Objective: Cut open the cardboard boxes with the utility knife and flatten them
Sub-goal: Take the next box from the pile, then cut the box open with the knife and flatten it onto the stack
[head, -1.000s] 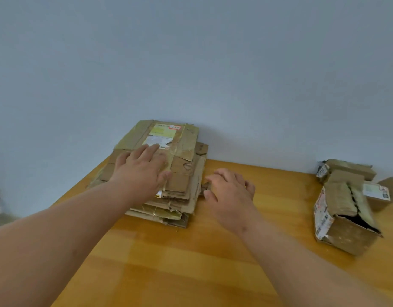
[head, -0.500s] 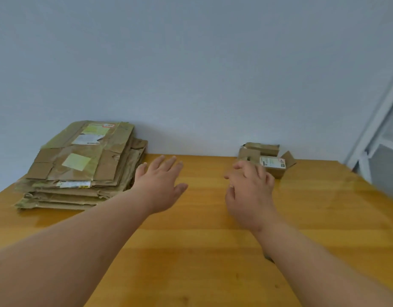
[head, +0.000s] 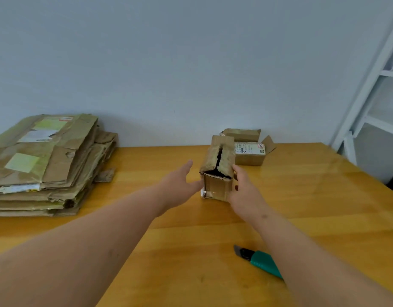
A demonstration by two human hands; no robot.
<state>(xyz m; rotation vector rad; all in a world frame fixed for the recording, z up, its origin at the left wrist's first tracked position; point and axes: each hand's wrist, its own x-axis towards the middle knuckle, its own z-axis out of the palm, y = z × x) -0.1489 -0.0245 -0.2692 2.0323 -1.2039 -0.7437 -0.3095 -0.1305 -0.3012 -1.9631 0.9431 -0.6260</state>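
Plain room, likely a home — wooden table (head: 302, 196), bare wall (head: 191, 63), white metal frame (head: 368, 96).

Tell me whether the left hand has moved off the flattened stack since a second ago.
Yes. The left hand left the stack and went right, to the small box.

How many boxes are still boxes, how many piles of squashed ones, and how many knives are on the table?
Boxes not yet flat: 2, the near box and the far box
Flattened piles: 1, the stack
Knives: 1, the utility knife
Total: 4
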